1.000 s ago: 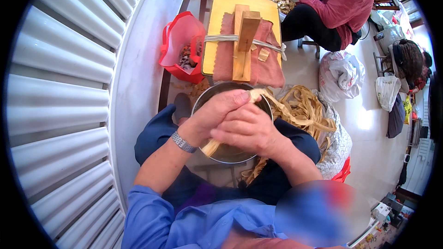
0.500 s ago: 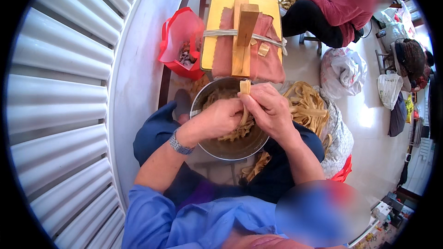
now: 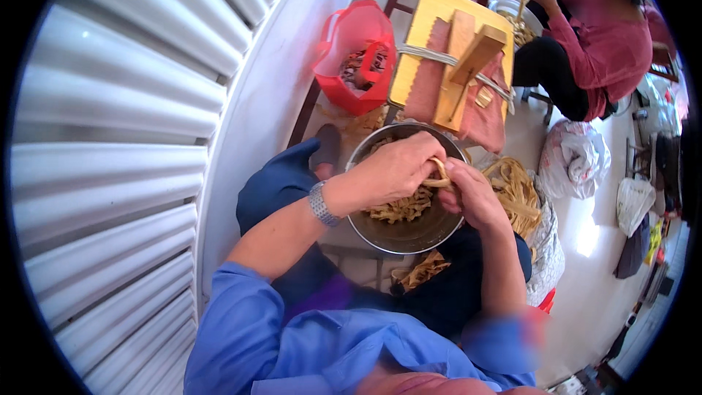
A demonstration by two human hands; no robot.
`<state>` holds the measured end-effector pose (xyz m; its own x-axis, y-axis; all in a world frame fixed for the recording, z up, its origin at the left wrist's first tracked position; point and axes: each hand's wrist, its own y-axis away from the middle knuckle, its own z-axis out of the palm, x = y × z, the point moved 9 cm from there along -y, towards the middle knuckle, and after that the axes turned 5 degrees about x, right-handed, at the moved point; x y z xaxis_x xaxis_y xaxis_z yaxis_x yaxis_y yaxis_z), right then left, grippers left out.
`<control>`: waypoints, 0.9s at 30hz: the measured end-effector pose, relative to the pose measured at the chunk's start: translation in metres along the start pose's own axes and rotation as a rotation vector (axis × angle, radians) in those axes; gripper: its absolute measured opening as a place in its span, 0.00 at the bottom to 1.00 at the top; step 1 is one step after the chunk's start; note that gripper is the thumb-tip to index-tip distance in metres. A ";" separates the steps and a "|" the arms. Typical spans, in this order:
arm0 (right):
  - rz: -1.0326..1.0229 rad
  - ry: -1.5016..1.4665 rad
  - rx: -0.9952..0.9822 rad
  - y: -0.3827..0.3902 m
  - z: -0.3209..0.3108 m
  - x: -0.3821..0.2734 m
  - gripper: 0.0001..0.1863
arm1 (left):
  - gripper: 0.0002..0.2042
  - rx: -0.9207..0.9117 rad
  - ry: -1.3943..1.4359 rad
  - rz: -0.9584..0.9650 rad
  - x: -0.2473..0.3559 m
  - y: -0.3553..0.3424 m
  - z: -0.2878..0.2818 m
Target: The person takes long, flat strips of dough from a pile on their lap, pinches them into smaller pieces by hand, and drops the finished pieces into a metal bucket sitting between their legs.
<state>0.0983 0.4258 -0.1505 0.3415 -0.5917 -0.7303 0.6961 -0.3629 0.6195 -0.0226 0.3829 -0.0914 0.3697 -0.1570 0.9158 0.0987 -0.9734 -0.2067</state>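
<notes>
Over a metal pot [image 3: 376,244], my left hand [image 3: 398,167] and my right hand [image 3: 474,194] are close together. Both are closed on a flat tan strip [image 3: 441,175], which bends in a loop between the fingers. Its exact material I cannot tell. Cut tan pieces [image 3: 398,210] lie in the pot below. Beyond the pot, a yellow board [image 3: 418,20] carries a pink cloth [image 3: 430,77] and a wooden upright piece [image 3: 479,55], bound with pale cord [image 3: 425,53]. A small tan piece [image 3: 484,96] rests on the cloth.
Left of the board stands a red bag [image 3: 351,96] with scraps inside. A heap of long tan strips [image 3: 518,197] lies right of the pot. White ribbed panels [image 3: 110,183] line the left. A co-worker in pink [image 3: 607,58] sits at the far right, near a white plastic bag [image 3: 574,161].
The view has turned, so the pot and board appear farther right and tilted. The strip stood upright from my right fingers before; now it is looped between both hands, and my right hand is lower.
</notes>
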 end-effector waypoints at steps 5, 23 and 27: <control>-0.170 0.300 0.051 0.006 -0.002 -0.014 0.14 | 0.08 -0.054 0.094 -0.160 -0.007 -0.001 -0.002; -0.151 -0.248 0.055 0.000 0.002 -0.016 0.14 | 0.20 0.055 0.106 0.028 0.020 -0.003 0.007; -0.208 -0.088 0.017 -0.001 0.019 -0.007 0.15 | 0.19 0.085 -0.207 0.072 0.017 0.000 0.005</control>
<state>0.0826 0.4165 -0.1404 0.1345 -0.5632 -0.8153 0.7348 -0.4953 0.4634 -0.0117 0.3808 -0.0776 0.5594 -0.1797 0.8092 0.1390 -0.9421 -0.3053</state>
